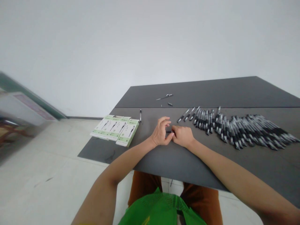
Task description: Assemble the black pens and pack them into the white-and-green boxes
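Head view: at three o'clock of a dark pen [168, 132], partly hidden, the right hand [183, 135] seems curled round its end. The pen runs nine to three. At nine, the left hand [161, 132] is loosely spread, thumb close.

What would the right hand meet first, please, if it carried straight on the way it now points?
Most likely the left hand, just ahead of the right hand, with a slim dark piece between them; exact depth is unclear.

a slim dark pen-like piece [168, 132] lies crosswise, partly hidden
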`<action>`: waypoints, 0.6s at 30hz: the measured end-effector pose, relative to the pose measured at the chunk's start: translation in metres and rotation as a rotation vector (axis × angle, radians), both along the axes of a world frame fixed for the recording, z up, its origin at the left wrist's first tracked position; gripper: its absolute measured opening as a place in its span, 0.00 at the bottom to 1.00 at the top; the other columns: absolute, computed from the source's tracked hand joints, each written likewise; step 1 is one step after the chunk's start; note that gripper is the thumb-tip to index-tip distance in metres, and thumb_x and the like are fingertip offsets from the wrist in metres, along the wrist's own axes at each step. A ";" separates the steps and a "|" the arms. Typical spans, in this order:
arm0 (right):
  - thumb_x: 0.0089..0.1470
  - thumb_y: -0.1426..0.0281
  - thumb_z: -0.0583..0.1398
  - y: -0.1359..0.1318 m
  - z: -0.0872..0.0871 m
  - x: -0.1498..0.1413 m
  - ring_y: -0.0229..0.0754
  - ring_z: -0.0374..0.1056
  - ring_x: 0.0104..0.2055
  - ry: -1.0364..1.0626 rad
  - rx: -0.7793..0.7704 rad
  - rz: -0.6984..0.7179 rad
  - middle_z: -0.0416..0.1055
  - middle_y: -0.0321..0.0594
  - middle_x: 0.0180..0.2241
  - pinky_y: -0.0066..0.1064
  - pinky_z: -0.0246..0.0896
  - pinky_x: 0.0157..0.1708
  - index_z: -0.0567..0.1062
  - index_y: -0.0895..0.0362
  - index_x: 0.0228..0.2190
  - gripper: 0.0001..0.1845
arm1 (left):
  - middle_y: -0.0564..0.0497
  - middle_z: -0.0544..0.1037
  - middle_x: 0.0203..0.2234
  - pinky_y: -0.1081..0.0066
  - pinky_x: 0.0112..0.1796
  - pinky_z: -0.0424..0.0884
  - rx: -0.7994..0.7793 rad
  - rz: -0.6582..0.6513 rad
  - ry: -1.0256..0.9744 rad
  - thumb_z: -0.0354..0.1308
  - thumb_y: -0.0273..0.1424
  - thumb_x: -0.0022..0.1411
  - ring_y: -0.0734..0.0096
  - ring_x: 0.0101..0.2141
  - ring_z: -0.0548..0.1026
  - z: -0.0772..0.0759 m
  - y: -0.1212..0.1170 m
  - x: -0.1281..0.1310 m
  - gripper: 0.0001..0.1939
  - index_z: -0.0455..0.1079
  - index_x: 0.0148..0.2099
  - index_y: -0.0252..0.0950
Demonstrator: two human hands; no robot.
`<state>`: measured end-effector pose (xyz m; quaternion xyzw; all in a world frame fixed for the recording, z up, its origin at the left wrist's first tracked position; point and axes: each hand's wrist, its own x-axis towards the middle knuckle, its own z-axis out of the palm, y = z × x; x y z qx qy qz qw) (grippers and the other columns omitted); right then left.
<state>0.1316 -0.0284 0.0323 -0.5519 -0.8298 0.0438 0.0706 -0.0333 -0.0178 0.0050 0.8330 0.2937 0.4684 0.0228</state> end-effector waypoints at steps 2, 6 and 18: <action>0.57 0.63 0.51 -0.001 0.000 -0.001 0.47 0.74 0.39 0.025 0.004 -0.004 0.78 0.44 0.40 0.30 0.55 0.33 0.74 0.56 0.38 0.15 | 0.36 0.63 0.52 0.60 0.39 0.73 -0.016 0.012 -0.018 0.47 0.44 0.64 0.61 0.44 0.70 0.005 0.001 0.000 0.22 0.54 0.55 0.38; 0.57 0.65 0.51 -0.002 -0.001 -0.002 0.46 0.73 0.39 0.057 -0.026 -0.062 0.78 0.43 0.38 0.29 0.54 0.33 0.75 0.55 0.37 0.14 | 0.39 0.67 0.48 0.60 0.41 0.71 -0.054 0.197 -0.235 0.41 0.45 0.67 0.62 0.43 0.70 0.024 0.027 -0.007 0.18 0.56 0.50 0.39; 0.59 0.65 0.46 0.010 -0.001 0.016 0.50 0.75 0.39 0.111 -0.093 -0.403 0.78 0.48 0.36 0.32 0.61 0.33 0.77 0.55 0.38 0.21 | 0.42 0.73 0.45 0.60 0.48 0.67 -0.593 0.732 -0.161 0.57 0.30 0.62 0.61 0.49 0.72 -0.007 0.175 -0.007 0.14 0.65 0.50 0.38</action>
